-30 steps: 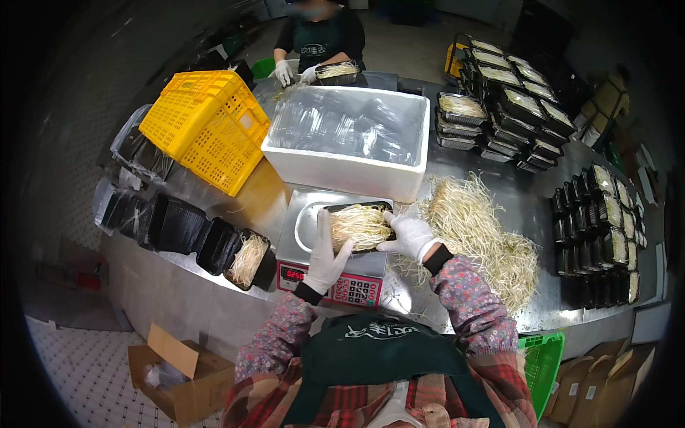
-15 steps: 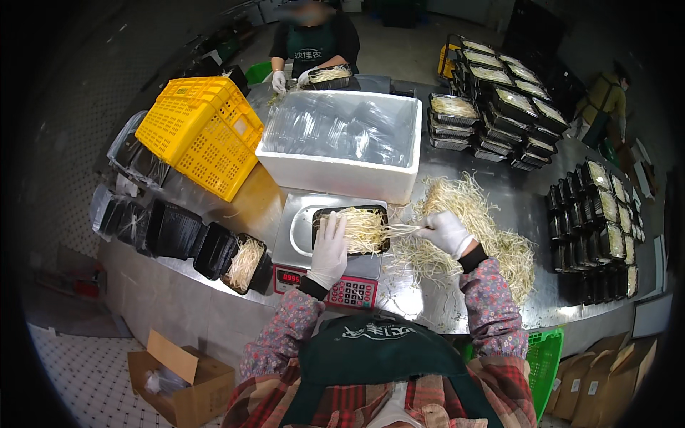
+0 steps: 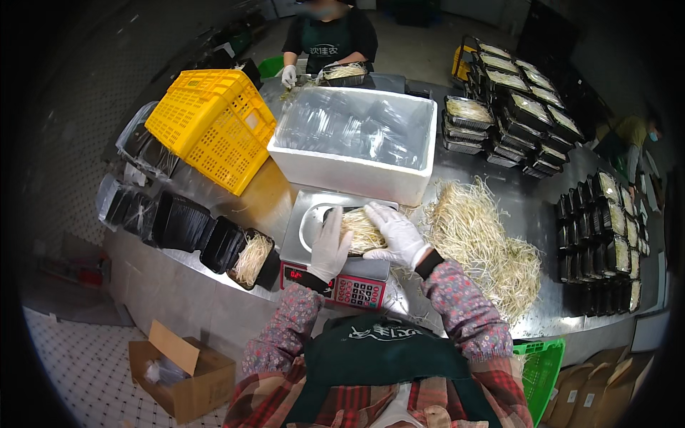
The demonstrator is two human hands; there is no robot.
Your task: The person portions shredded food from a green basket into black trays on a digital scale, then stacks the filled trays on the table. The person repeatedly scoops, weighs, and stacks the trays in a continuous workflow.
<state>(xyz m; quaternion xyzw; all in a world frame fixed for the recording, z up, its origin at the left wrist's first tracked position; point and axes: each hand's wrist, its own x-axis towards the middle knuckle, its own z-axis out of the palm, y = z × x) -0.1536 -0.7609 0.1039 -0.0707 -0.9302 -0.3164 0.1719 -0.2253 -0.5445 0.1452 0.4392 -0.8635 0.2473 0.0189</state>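
A black plastic tray point(image 3: 332, 212) filled with pale bean sprouts point(image 3: 361, 230) sits on the digital scale point(image 3: 295, 246), which has a silver platform and a red keypad front. My left hand point(image 3: 330, 250), in a white glove, lies along the tray's left side with fingers stretched out. From the right, my gloved right hand point(image 3: 397, 237) spreads over the tray's right part, thumb apart, touching the sprouts. Between the two hands the sprouts bulge up. Most of the tray's rim is hidden under my hands. A loose heap of sprouts point(image 3: 474, 246) lies right of the scale.
Behind the scale stands a white foam box point(image 3: 349, 167) holding clear lids. A yellow crate point(image 3: 210, 128) is at left, near black trays point(image 3: 182, 221) and one filled tray point(image 3: 252, 258). Stacked filled trays point(image 3: 467, 118) stand at right. A co-worker point(image 3: 328, 43) handles a tray opposite.
My right hand has moved left from the heap's edge onto the tray; the sprout strands it held no longer show in it. My left hand has shifted toward the tray's left side.
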